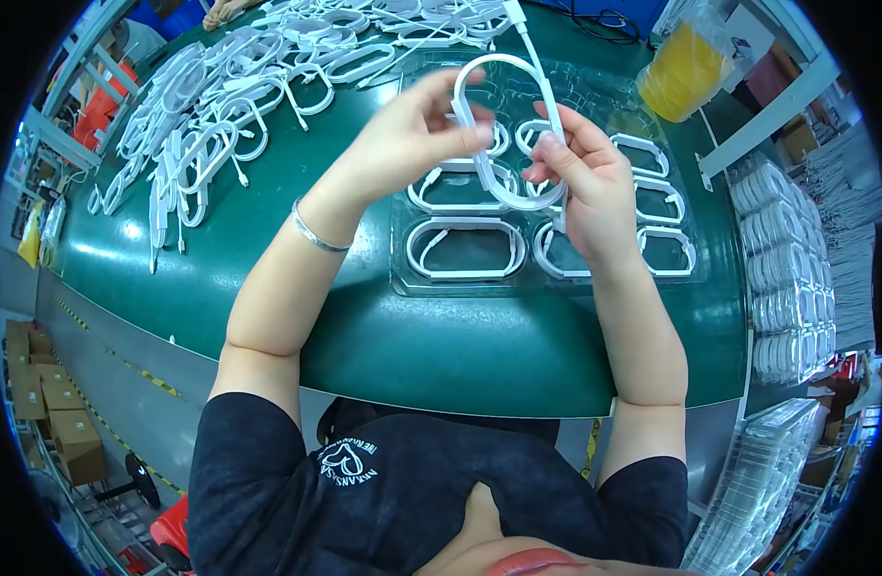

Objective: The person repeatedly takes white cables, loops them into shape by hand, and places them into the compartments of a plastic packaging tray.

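A white coiled cable [503, 61] is held up over the clear plastic tray [403, 285], its loop upright and one connector end pointing up. My right hand [590, 178] pinches the right side of the loop between thumb and fingers. At the loop's left side is my left hand [427, 134], thumb against the cable and fingers curled, slightly blurred. Below, the tray holds several oval white cable coils, such as one [465, 249] at the front left. Parts of the tray are hidden behind my hands.
A large pile of white cables [211, 115] covers the back left of the green table [441, 355]. A yellow roll in clear wrap [686, 72] stands at the back right, near a metal post [767, 125]. Stacked filled trays [782, 259] are on the right.
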Action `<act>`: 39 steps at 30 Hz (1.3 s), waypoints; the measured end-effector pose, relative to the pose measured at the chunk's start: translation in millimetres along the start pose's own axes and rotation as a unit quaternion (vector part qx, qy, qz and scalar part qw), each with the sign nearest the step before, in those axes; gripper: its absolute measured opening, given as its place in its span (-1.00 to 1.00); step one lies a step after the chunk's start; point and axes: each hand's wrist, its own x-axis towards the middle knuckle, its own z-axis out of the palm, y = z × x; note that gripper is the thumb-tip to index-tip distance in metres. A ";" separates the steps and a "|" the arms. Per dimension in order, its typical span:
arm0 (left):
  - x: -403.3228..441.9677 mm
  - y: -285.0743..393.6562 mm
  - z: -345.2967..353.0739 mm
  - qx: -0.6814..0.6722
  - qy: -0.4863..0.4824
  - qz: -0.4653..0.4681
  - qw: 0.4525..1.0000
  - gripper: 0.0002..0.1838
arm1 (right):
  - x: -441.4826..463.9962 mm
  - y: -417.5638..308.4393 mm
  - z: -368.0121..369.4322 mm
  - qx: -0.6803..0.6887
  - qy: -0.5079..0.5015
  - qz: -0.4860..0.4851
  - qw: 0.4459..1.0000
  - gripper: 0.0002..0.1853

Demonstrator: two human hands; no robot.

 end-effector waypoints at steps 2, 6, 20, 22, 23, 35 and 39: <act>-2.5 0.7 5.5 0.023 -0.023 -0.027 0.999 -0.37 | 0.7 0.3 -1.7 0.062 -0.008 0.010 0.998 -0.60; -2.0 1.1 6.3 -0.008 -0.019 -0.002 1.000 -0.37 | 2.0 -1.7 -5.2 0.040 -0.016 0.007 0.999 -0.61; 1.8 -11.3 6.4 0.049 0.030 0.053 0.997 -0.30 | 5.1 8.5 -7.6 0.095 -0.020 0.047 0.994 -0.66; 3.7 -13.1 9.5 0.022 0.080 0.123 0.989 -0.45 | 5.0 11.0 -7.6 0.094 -0.026 0.058 0.994 -0.66; 2.8 -12.3 9.2 0.021 0.080 0.125 0.989 -0.45 | 5.0 12.2 -7.0 0.095 -0.031 0.066 0.993 -0.66; -1.8 2.4 13.9 0.343 0.225 0.193 0.891 -0.69 | 2.6 18.7 -5.6 -0.188 0.027 -0.071 0.979 -0.68; -1.8 -3.0 16.2 0.011 0.188 0.050 0.981 -0.81 | 4.0 21.2 -4.6 -0.394 0.030 -0.264 0.880 -0.66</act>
